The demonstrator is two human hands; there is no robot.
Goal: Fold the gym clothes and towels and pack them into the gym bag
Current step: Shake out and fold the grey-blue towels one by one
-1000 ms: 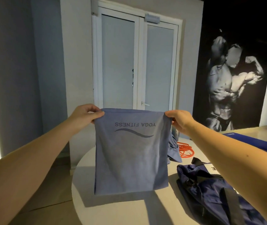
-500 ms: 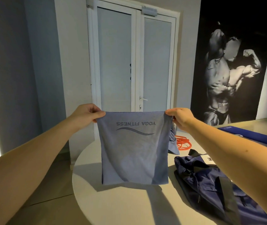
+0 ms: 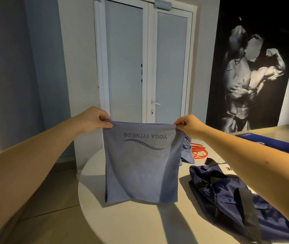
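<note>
Head view: left hand and right hand pinch the towel (folded) by its top corners.

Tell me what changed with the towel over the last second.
The left hand and right hand lowered the blue towel slightly; its bottom edge now seems to reach the round table. Both still pinch its top corners. Gym bag and orange rope stayed put.
</note>
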